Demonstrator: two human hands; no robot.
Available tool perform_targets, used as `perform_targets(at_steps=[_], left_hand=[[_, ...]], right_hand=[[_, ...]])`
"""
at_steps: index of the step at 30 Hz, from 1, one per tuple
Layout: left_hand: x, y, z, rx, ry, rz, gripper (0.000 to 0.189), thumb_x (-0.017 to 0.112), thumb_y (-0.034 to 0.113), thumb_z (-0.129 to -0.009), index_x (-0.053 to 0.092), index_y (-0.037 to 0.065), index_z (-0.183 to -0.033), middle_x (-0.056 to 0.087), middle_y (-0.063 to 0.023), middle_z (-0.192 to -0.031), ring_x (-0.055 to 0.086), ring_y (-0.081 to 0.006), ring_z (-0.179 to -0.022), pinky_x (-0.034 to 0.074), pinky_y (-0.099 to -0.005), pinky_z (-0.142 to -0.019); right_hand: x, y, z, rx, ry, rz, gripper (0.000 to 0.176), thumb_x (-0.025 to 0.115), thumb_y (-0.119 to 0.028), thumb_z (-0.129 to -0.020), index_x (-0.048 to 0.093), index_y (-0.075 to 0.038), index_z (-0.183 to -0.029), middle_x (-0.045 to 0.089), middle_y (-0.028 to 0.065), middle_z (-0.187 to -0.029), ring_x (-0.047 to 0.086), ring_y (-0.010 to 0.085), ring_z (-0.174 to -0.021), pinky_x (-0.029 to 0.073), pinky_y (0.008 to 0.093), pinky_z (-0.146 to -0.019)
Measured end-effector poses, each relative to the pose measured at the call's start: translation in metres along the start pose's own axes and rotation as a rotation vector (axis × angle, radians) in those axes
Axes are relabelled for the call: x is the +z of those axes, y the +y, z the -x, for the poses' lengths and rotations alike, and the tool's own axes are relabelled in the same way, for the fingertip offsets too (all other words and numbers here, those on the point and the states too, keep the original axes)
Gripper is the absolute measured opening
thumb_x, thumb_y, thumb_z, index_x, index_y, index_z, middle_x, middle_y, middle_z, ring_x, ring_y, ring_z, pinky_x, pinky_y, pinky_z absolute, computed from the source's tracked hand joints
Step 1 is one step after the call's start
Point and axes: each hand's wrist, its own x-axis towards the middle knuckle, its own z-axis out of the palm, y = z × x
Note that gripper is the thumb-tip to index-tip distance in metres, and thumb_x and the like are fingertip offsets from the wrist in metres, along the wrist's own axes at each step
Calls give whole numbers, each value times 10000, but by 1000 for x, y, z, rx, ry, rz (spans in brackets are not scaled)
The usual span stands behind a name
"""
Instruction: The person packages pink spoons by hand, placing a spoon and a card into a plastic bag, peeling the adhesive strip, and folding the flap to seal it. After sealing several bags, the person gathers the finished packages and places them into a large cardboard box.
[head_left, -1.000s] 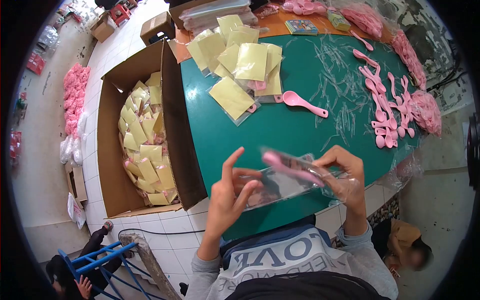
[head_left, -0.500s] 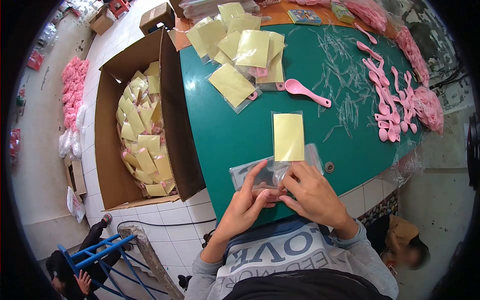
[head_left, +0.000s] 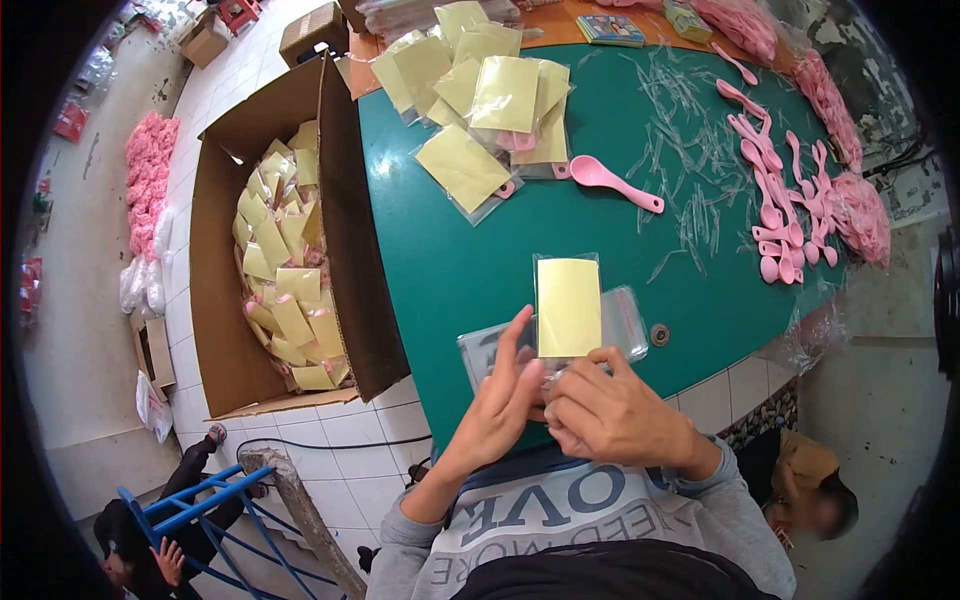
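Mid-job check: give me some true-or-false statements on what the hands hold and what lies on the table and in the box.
1. The left hand and the right hand hold a clear plastic bag with a yellow card at the green table's near edge. True.
2. The open cardboard box beside the table is empty. False: it holds many yellow-card packets.
3. One pink plastic spoon lies alone beside the pile of packets on the table. True.
4. The row of loose pink spoons lies next to the box. False: it lies at the table's opposite side.
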Motion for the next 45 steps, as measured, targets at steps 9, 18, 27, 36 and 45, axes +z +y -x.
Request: perform_targets(at_steps=[9, 18, 27, 36, 45], left_hand=[[-5, -3, -12, 156, 110, 84, 536, 402, 6, -945, 189, 97, -1428, 635, -104, -930, 605, -94, -775, 522, -245, -719], [-8, 4, -9, 49, -42, 147, 335, 475, 45, -929, 435, 11, -1259, 595, -123, -1081, 639, -163, -911, 539, -245, -720], [0, 9, -8, 73, -36, 160, 608, 606, -53, -820, 316, 30, -1348, 462, -176, -1266, 655, -205, -914, 509, -196, -637], [-6, 10, 3, 32, -88, 306, 689, 601, -68, -813, 253, 52, -1395, 419, -194, -1310, 648, -233, -925, 524, -196, -631], [0, -3, 7, 345, 215, -535, 147, 654, -24, -794, 579, -34, -920, 559, -108, -1011, 627, -143, -850, 547, -235, -654]], right_hand=[[-69, 39, 18, -155, -94, -731, 161, 702, -90, -718, 555, -48, -766, 552, 68, -834, 543, 210, -790, 405, 320, -701], [-192, 221, 119, 1236, 603, -43, 311, 401, -37, -907, 493, 18, -1200, 587, 143, -1143, 613, 257, -940, 476, 351, -793], [-3, 45, 16, 412, 146, -460, 291, 633, 31, -754, 580, -57, -1026, 561, 106, -924, 611, 209, -790, 497, 322, -688], [3, 43, 10, 300, 265, -366, 222, 678, 49, -714, 613, -36, -908, 499, 92, -1024, 593, 195, -845, 510, 295, -715], [5, 40, 23, 391, 270, -438, 159, 705, 11, -727, 622, -30, -856, 504, 92, -1021, 584, 168, -828, 503, 282, -732]])
